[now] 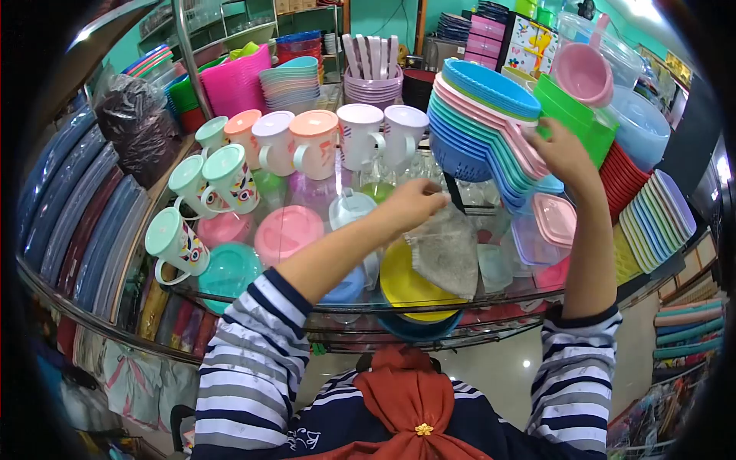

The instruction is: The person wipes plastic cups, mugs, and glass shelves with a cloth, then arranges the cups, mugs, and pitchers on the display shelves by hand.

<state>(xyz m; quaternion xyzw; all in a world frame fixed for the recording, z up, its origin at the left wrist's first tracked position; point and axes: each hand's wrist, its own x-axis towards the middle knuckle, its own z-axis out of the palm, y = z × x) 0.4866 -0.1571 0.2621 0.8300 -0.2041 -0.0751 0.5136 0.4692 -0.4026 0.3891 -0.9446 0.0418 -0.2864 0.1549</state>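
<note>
One nested stack of long-handled plastic colanders point(464, 115), right rear of glass surface point(353, 309); handles slant toward the nearer right hand point(563, 153), whose grip meets them, closure unclear from this angle. One grey cloth point(446, 257), grasped by left hand point(414, 205), nearer front.

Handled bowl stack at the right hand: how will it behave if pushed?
The stack of handled bowls may lean or slip apart, since it's tall and nested. Handles jutting from one side could make it swivel under the right hand. Thin-looking rims suggest light pieces.
</note>
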